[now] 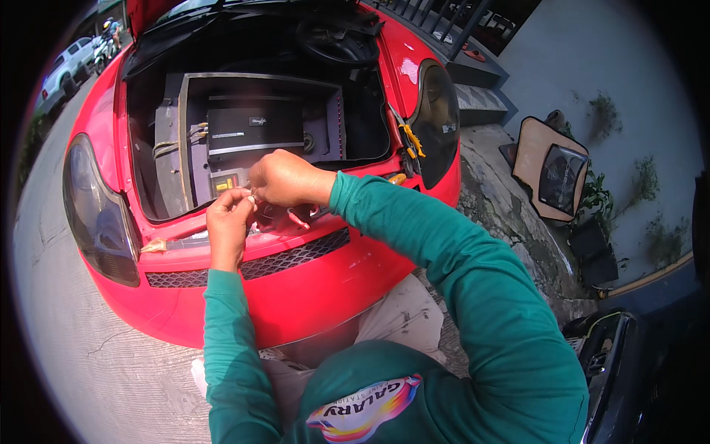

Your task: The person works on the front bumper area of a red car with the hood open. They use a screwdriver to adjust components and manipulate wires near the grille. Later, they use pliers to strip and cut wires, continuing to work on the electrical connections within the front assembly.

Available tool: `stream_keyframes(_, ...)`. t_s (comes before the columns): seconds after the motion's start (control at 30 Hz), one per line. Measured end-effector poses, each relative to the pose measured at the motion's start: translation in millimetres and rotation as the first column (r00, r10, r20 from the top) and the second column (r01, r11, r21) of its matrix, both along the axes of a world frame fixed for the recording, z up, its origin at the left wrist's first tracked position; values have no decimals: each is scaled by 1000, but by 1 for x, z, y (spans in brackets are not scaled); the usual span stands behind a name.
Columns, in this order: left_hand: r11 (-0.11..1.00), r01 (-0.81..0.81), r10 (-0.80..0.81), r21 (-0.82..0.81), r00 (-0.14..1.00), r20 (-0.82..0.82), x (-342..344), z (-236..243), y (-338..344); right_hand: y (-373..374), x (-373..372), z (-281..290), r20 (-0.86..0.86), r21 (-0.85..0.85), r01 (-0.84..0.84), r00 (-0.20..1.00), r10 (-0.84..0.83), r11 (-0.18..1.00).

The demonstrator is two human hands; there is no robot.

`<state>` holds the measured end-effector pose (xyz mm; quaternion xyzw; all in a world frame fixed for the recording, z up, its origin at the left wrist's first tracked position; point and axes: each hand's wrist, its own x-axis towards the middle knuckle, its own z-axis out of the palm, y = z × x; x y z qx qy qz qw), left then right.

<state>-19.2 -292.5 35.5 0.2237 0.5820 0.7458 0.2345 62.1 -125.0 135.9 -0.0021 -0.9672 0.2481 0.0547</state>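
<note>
My left hand [228,226] is raised over the front edge of a red car's open front compartment, its thumb and forefinger pinched together. Close against it, my right hand [290,180] is closed with the fingers bent down toward the same spot. Whatever small thing is between the fingertips is too small to make out. Under my right hand lies a red-handled tool [298,218], partly hidden. Just beyond the fingers is a small block with yellow parts [224,183]. Farther in, a black amplifier box [255,126] is set in a grey-lined frame [185,140], with wires [198,132] at its left side.
Yellow-handled pliers [410,139] and other tools rest on the compartment's right rim. Headlights [100,211] flank the red bumper [325,285]. A tan panel [534,159] leans by the wall at right. A white vehicle [70,65] and a motorcycle rider [111,33] are at far left.
</note>
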Motion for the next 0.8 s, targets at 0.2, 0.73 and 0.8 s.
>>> stream_keyframes(0.2,999,-30,30,28,1000,1,0,-1,2,-3,3,-1,-69,77,-9,998,15,997)
stream_keyframes(0.73,996,-69,54,-61,973,-226,6,-3,5,17,-8,-5,130,-36,-19,991,24,999)
stream_keyframes(0.8,992,-99,73,-75,954,-292,7,-4,7,17,-9,-6,142,-29,-25,989,29,999)
